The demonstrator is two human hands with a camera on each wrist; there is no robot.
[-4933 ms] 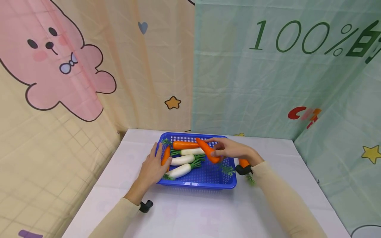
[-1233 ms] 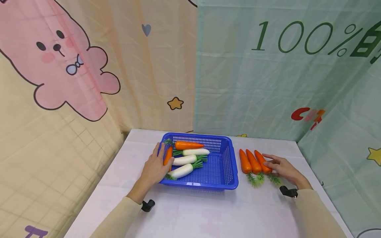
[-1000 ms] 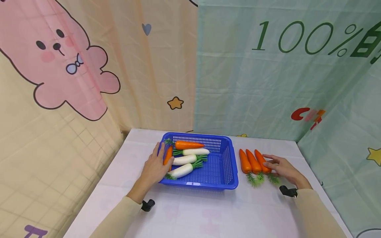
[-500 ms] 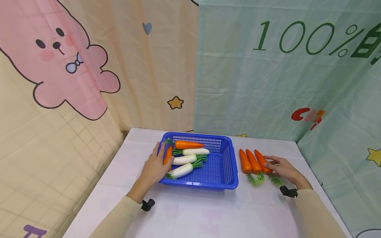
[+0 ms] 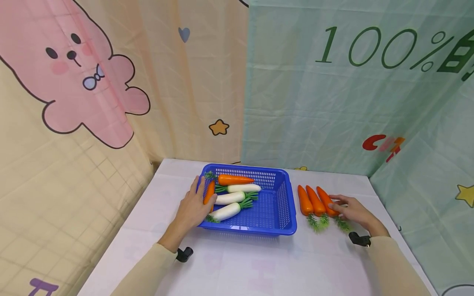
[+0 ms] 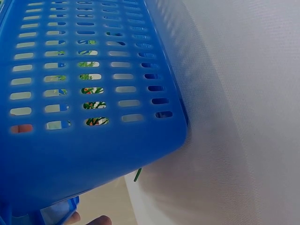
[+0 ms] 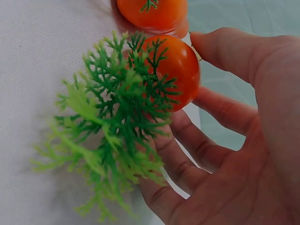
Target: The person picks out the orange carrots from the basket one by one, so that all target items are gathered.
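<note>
A blue plastic basket point(image 5: 270, 205) with slotted walls holds several white radishes point(image 5: 230, 199) with green tops, an orange carrot point(image 5: 235, 179) along its back wall and another carrot point(image 5: 209, 192) at its left end. My left hand point(image 5: 192, 207) grips the basket's left rim, thumb on the inner side; the left wrist view shows the slotted wall point(image 6: 93, 145) and only bits of fingers. Right of the basket, two carrots point(image 5: 310, 201) lie beside a third carrot point(image 7: 180, 70). My right hand point(image 5: 352, 210) pinches that rightmost carrot near its leafy top, thumb above, fingers curved around its side.
The basket stands on a table with a white cloth point(image 5: 237, 263). Printed curtains point(image 5: 314, 102) hang behind the table and along both sides. Green leafy tops point(image 5: 318, 223) of the carrots point toward the front edge.
Since the oldest frame, my right hand has moved from over the basket, carrying a carrot, to the row on the right. Over the last second both hands have stayed nearly still.
</note>
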